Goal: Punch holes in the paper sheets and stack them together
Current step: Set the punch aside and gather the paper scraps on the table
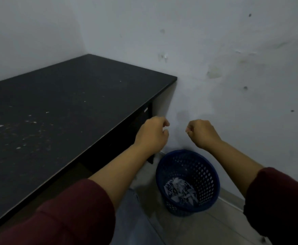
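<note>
left hand: held out in the air past the desk's right end, fingers curled in loosely, nothing visible in it
right hand: same height, near the left hand but apart, curled into a loose fist; can't tell if anything tiny is pinched inside
desk: black top, bare apart from pale specks and scuffs; butts into the wall corner
paper sheets: not in view anywhere on the desk; hole punch not in view either
bin: blue perforated basket on the floor below both hands, against the wall, crumpled paper scraps at the bottom
sleeves: dark red, pushed up both forearms
step: looks like a pause or clean-up over the bin, not punching; progress can't be judged with no sheets shown
next move: needs sheets and punch located first, likely out of frame, so turning back to the desk and bringing them onto it
</note>
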